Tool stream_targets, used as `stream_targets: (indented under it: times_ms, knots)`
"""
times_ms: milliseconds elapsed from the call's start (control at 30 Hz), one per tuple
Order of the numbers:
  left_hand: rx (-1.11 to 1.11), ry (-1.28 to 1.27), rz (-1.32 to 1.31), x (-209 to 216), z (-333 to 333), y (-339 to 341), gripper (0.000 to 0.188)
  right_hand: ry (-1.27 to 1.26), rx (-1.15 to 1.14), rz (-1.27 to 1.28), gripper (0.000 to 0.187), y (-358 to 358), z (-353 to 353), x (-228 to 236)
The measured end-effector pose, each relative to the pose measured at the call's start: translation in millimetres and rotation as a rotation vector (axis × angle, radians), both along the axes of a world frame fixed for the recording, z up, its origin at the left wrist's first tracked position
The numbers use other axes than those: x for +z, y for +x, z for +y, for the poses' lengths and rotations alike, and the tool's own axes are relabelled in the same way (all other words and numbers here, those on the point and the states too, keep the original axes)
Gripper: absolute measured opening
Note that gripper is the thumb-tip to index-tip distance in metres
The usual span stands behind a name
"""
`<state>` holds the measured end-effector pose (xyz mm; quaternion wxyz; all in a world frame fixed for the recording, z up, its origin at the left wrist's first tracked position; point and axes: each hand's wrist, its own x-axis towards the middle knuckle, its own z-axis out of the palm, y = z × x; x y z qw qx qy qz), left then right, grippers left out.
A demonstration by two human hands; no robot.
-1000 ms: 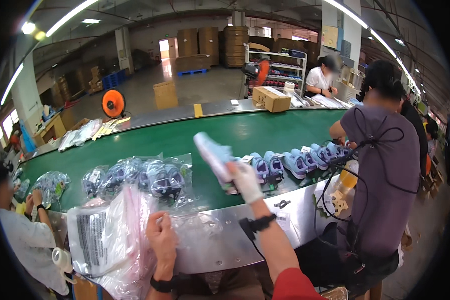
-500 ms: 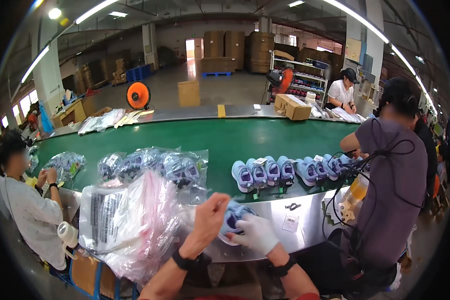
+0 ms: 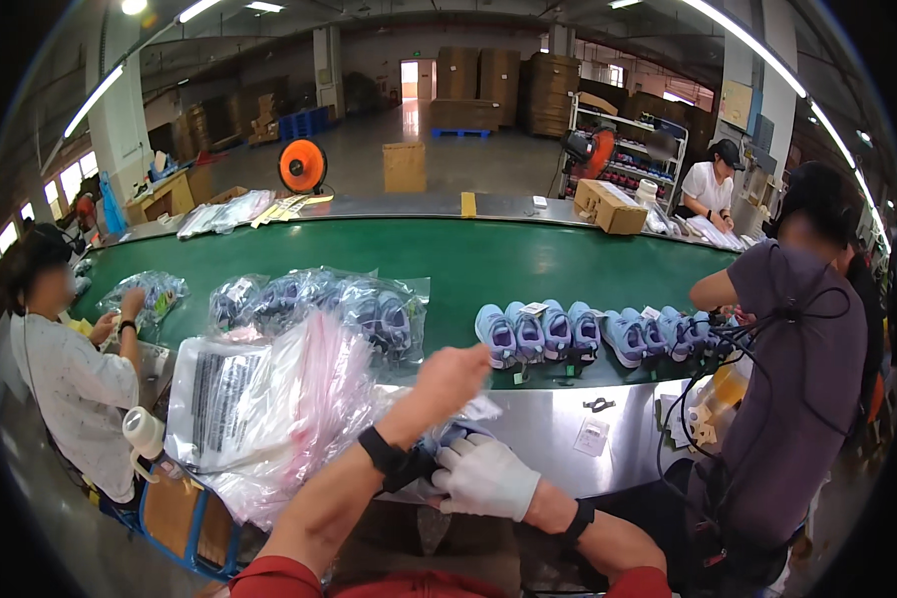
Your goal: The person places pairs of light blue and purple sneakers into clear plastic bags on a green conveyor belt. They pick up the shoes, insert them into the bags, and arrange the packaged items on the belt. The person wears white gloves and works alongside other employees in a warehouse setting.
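My left hand point(image 3: 453, 381) is bare and closed, fingers pinched together, raised above the metal table edge near the row of shoes; what it holds, if anything, is too small to make out. My right hand point(image 3: 493, 480), in a white glove, is closed on a light-blue sneaker point(image 3: 452, 436) at the table's near edge. Most of that sneaker is hidden by my left forearm and the glove. A small white tag or paper point(image 3: 481, 408) shows beside it. Just beyond, several light-blue sneakers point(image 3: 556, 331) with tags stand in a row on the green belt.
At left lies a pile of clear plastic bags point(image 3: 269, 399), with bagged shoes point(image 3: 369, 309) behind it on the green conveyor belt point(image 3: 419, 254). A loose tag point(image 3: 592, 436) rests on the metal surface. Co-workers sit at left point(image 3: 75, 399) and right point(image 3: 792, 369).
My left hand has moved up and right, away from the sneaker. My right hand has stayed at the sneaker, which is now lower and more covered. The whole view has shifted slightly.
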<state>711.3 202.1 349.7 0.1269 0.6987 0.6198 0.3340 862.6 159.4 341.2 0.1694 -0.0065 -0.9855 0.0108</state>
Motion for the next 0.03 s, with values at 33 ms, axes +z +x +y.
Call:
stream_targets:
  times_ms: [33]
  knots:
    - [0.09,-0.01,0.097,-2.1,2.9,-16.2,0.013,-0.008,0.002,0.0,0.033,-0.8,-0.9,-2.1]
